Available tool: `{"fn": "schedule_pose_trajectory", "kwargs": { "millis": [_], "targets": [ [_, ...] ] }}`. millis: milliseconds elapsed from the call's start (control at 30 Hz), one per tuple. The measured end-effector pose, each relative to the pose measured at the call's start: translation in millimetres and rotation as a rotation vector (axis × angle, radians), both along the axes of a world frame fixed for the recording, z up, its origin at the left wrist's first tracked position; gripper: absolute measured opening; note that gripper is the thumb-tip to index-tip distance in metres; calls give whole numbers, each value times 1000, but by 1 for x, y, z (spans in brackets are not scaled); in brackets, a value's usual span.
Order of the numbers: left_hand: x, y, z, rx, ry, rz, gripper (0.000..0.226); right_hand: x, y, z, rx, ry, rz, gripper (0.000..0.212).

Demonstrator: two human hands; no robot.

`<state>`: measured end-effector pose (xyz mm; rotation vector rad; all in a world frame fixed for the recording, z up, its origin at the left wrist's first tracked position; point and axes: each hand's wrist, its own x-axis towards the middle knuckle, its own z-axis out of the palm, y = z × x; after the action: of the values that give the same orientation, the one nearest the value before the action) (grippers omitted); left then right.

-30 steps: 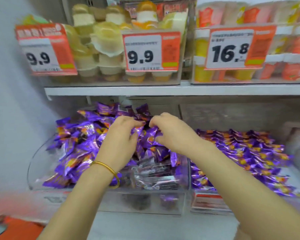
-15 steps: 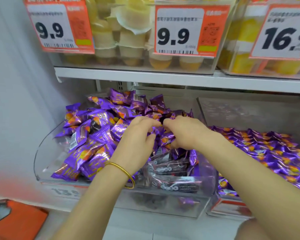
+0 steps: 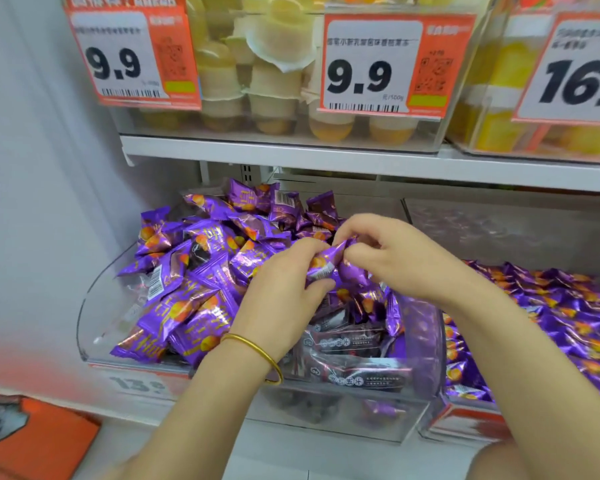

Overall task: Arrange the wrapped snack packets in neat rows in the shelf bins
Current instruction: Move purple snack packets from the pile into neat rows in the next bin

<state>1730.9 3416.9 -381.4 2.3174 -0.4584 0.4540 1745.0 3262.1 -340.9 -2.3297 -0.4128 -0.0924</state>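
**Both hands on one purple packet above the left bin**

Fingers (image 3: 300, 252) of the left hand (image 3: 278, 292) and those of the right hand (image 3: 395, 258) pinch a single purple snack packet (image 3: 329, 263), closed on it from either side, just above the heap. Gold bangle (image 3: 257, 351) on the left wrist. Beneath: clear shelf bin (image 3: 94, 306), purple packets (image 3: 194, 289) piled loosely, unsorted; dark-wrapped packets (image 3: 354, 344) at its front. Neighbouring bin to the right holds more purple packets (image 3: 551, 323), lying flatter. Upper shelf (image 3: 291, 154): jelly cups (image 3: 274, 98) in clear boxes, price tags (image 3: 378, 64) reading 9.9.
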Motion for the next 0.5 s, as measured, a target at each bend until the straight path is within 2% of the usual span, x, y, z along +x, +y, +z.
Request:
{"fn": "schedule_pose_trajectory", "kwargs": {
  "millis": [67,167,233,367,500],
  "targets": [
    [2,1,3,-152,57,-20,32,-4,-5,2,196,65,-38,18],
    [0,1,10,-510,328,-153,22,-9,-10,2,432,122,-92,17],
    [-3,0,13,-672,444,-212,24,-10,-12,0,531,123,-112,22],
    [-3,-2,14,-762,457,-188,34,-10,-13,0,705,114,-157,27],
    [-4,-4,17,-883,530,-202,24,-11,-16,-1,815,123,-134,7]
  ]
}}
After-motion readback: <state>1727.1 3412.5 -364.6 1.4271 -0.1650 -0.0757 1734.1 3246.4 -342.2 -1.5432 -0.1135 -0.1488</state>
